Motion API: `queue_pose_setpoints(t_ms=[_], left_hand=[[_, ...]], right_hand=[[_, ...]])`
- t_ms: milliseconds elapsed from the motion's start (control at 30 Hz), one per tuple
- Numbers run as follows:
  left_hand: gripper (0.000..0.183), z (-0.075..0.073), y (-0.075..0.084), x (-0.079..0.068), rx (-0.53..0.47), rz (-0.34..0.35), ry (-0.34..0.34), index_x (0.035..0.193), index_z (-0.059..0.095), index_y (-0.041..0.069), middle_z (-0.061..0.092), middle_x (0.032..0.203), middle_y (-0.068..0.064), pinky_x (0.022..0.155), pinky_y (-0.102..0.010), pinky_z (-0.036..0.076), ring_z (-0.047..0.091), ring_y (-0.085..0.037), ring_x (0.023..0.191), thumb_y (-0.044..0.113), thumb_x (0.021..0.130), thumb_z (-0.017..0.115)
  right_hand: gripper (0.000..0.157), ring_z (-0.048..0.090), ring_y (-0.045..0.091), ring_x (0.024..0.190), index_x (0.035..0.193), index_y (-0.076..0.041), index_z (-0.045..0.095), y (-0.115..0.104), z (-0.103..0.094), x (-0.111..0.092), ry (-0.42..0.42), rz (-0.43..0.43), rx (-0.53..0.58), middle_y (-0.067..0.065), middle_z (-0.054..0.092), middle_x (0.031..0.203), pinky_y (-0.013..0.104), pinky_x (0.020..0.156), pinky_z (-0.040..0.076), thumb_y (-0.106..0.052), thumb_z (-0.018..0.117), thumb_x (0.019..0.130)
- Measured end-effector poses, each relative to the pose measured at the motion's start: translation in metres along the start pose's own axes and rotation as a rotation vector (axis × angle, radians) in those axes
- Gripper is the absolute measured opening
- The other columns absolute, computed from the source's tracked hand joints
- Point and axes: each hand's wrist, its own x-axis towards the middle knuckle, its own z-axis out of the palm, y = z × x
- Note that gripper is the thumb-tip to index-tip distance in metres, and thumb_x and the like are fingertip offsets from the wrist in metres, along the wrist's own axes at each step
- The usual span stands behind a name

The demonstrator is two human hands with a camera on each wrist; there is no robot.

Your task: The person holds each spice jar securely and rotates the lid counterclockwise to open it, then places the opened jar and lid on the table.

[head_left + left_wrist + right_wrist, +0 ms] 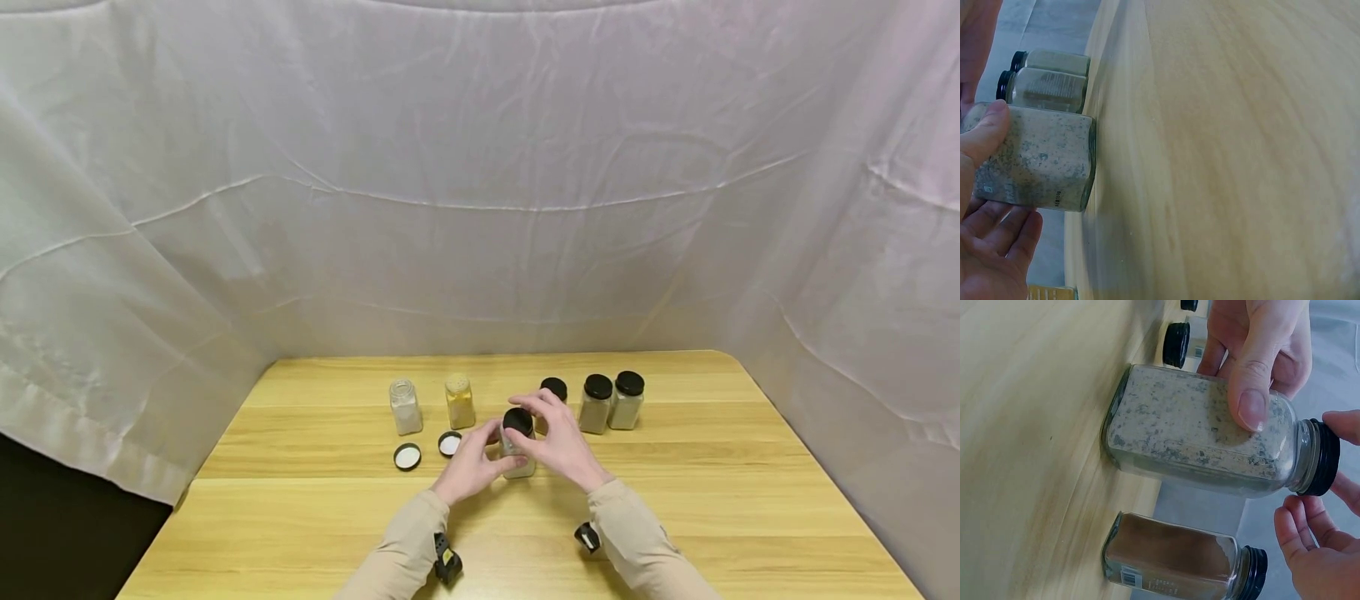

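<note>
A square glass jar [1172,425] of pale, dark-flecked contents stands upright on the table, a black lid [1327,459] on its neck. My left hand [471,468] grips the jar's body, thumb [1252,406] on its near face and fingers around the far side. From the right, my right hand [561,446] pinches the rim of the lid between thumb and fingers. Left of them stand a lidless jar of white contents [406,414] and a jar of yellow contents [461,408]. Two black lids lie white side up before these jars, a left lid [407,457] and a right lid [449,444].
To the right stand more capped jars: one [553,387] partly hidden behind my right hand, a second [596,408] and a third [627,404]. The right wrist view shows a capped jar of brown contents [1172,553] nearby. Grey-white curtains [480,250] surround the wooden table [750,517].
</note>
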Motion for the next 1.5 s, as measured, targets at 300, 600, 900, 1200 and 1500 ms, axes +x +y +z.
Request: queue_pose_setpoints(t_ms=[300, 600, 900, 1200, 1500], left_hand=[[0.054, 0.0001, -0.0004, -0.0002, -0.006, -0.005, -0.007, 0.133, 0.058, 0.007, 0.068, 0.13, -0.013, 0.109, -0.05, 0.052, 0.065, -0.03, 0.123, 0.034, 0.089, 0.077], [0.055, 0.0003, -0.0006, 0.0003, 0.006, -0.013, 0.001, 0.133, 0.059, 0.009, 0.066, 0.133, -0.013, 0.108, -0.052, 0.052, 0.064, -0.033, 0.124, 0.035, 0.088, 0.077], [0.055, -0.0004, 0.0006, 0.0, 0.007, 0.002, -0.003, 0.134, 0.058, 0.008, 0.066, 0.132, -0.013, 0.108, -0.051, 0.052, 0.064, -0.031, 0.123, 0.03, 0.088, 0.078], [0.054, -0.0009, 0.0003, 0.0004, -0.001, 0.014, -0.005, 0.133, 0.058, 0.006, 0.068, 0.13, -0.014, 0.109, -0.05, 0.052, 0.066, -0.029, 0.122, 0.031, 0.089, 0.077], [0.055, 0.0003, -0.0013, 0.0005, 0.003, 0.003, -0.004, 0.134, 0.058, 0.008, 0.067, 0.132, -0.014, 0.109, -0.051, 0.051, 0.065, -0.031, 0.123, 0.032, 0.089, 0.078]], right_hand=[[0.042, 0.058, 0.024, 0.109, 0.126, -0.012, 0.068, -0.0024, -0.0004, -0.0011, -0.034, -0.004, -0.015, 0.005, 0.065, 0.115, 0.042, 0.09, 0.048, -0.017, 0.078, 0.085], [0.047, 0.053, 0.021, 0.101, 0.126, -0.012, 0.069, -0.0036, 0.001, -0.0014, -0.014, 0.079, 0.001, 0.003, 0.06, 0.111, 0.031, 0.083, 0.045, -0.03, 0.082, 0.084], [0.044, 0.056, 0.019, 0.095, 0.122, -0.01, 0.07, -0.0037, 0.0023, 0.0, 0.008, 0.064, -0.033, 0.004, 0.063, 0.105, 0.038, 0.08, 0.051, -0.024, 0.084, 0.083], [0.04, 0.058, 0.023, 0.105, 0.123, -0.01, 0.07, -0.0037, 0.0, 0.0006, -0.016, -0.021, -0.046, 0.005, 0.068, 0.112, 0.042, 0.088, 0.051, -0.017, 0.079, 0.084], [0.044, 0.055, 0.024, 0.108, 0.123, -0.01, 0.069, -0.005, 0.0012, -0.0014, 0.0, 0.055, -0.022, 0.006, 0.062, 0.112, 0.041, 0.09, 0.048, -0.022, 0.082, 0.083]])
